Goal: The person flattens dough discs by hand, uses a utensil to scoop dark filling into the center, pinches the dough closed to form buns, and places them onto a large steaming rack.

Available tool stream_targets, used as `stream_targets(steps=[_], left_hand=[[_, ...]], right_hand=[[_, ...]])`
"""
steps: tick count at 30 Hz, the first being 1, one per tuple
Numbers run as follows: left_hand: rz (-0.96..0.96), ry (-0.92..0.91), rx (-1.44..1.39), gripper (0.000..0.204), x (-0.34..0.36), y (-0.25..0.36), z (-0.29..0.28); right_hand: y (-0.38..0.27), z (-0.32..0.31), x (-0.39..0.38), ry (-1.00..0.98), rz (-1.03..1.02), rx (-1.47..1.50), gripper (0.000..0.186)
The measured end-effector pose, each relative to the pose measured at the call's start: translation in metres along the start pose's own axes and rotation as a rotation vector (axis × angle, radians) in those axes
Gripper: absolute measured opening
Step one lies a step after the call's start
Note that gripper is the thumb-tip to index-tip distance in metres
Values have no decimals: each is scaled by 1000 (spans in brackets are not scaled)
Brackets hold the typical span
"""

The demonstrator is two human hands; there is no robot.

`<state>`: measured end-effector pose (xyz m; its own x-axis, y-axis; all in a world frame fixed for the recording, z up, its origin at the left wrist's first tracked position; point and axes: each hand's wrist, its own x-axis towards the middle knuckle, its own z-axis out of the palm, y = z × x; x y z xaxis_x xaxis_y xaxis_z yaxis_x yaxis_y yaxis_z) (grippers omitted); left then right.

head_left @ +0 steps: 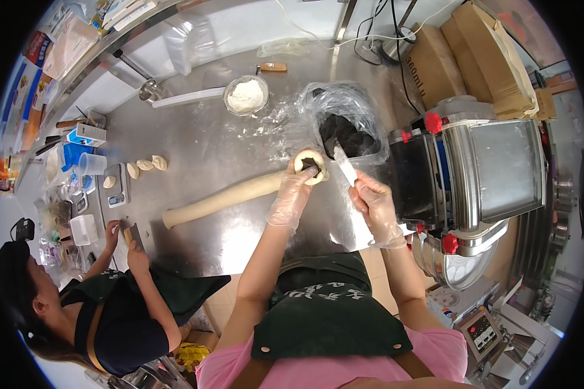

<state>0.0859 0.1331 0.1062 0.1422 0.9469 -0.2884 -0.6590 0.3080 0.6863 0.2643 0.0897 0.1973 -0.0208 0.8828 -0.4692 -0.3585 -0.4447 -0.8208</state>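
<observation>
In my gloved left hand (288,202) sits a cupped round of pale dough (301,156) with dark filling (310,168) inside, my thumb at its opening. My gloved right hand (374,206) grips the white handle of a spatula (345,166). Its blade points up and left, at the edge of a black mass of filling (352,137). That mass lies in a tub lined with clear plastic (384,150). A long dough roll (224,201) stretches leftward over the steel table from beside my left hand.
Toward the back stand a bowl of flour (246,96) and a wooden-handled tool (274,67). A roller machine (499,165) borders the right, below cardboard boxes (461,55). At left, a co-worker's hands (136,253) hold a scraper (131,235), near small dough pieces (146,165) and a scale (117,194).
</observation>
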Motion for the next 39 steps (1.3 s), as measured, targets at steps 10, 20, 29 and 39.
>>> stream_targets(steps=[10,20,29,39], left_hand=[[-199,36,-345,32,-1,11,11],[-194,4,-304,31,-24,31,27],[-112,11,-232,37,-50,35,41],[-10,56,75,43,-70,45,51]], right_hand=[[62,-81,121,425,-775,-1918,44],[61,19,14,28,-858,-808,37],[52,32,3,119,-993,-803,24],[43,37,-16,132,-758,-660,24]])
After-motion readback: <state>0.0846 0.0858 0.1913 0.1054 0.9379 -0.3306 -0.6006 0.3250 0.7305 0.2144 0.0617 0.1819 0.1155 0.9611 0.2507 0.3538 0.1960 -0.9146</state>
